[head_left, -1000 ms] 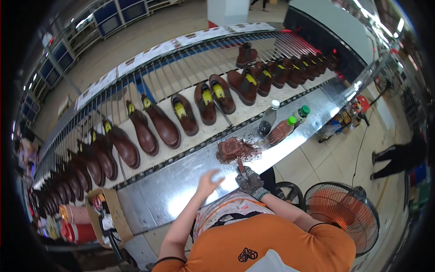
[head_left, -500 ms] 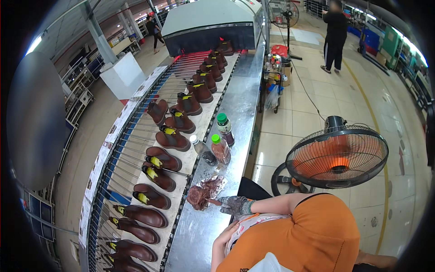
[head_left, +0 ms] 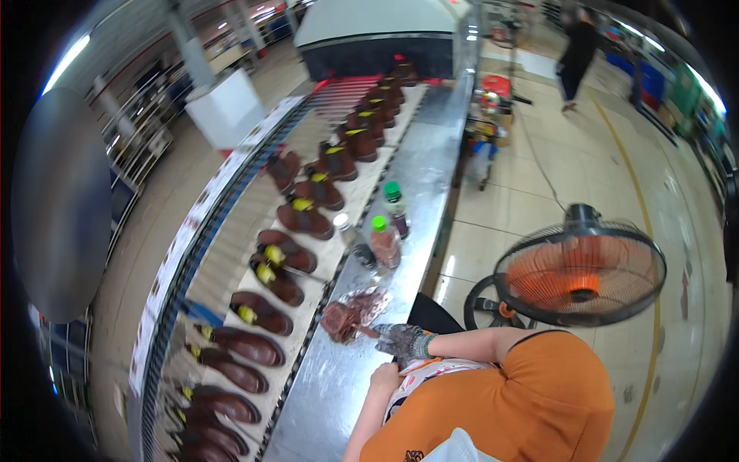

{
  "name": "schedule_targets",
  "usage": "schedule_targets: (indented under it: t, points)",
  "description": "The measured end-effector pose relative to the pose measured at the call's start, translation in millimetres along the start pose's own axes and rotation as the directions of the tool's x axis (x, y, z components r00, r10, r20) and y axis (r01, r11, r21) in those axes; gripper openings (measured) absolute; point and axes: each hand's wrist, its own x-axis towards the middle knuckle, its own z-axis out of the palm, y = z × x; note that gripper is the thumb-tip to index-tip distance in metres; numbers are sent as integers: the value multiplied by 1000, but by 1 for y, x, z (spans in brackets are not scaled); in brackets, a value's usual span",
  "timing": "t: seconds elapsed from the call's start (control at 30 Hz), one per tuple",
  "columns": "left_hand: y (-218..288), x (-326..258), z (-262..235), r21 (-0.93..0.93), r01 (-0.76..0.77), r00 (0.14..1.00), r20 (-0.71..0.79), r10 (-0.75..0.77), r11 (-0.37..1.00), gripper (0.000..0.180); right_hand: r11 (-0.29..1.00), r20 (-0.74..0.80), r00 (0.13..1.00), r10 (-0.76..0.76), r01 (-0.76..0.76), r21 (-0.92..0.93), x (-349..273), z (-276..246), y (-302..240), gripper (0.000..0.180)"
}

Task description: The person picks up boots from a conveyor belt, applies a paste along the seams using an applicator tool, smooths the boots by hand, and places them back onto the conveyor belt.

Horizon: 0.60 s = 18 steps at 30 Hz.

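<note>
Gloved right hand [head_left: 402, 341]: held brown stick [head_left: 368, 332].
Left hand [head_left: 385, 377]: looked too blurry to tell, wide or curled.
Brown stick: pointed left, at brown lump [head_left: 339, 321].
Brown lump: sat left of both, nearer the glove.

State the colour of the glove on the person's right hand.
The glove is grey with darker patches, best seen in the head view.

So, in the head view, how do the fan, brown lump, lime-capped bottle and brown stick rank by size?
Largest: fan
Next: brown lump and lime-capped bottle, too alike to rank
Smallest: brown stick, visible part
</note>
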Motion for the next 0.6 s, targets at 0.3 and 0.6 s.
schedule_targets:
  t: [0.3, 0.6]
  points:
    - [39, 27, 12, 22, -26, 983, -183, 30, 999, 18, 859, -94, 968, 234, -161, 485, -9, -2, 38, 30]
    - [-9, -37, -31, -381, -126, 879, -471, -75, 916, 15, 997, -197, 980, -18, 31, 67, 21, 13, 55, 33]
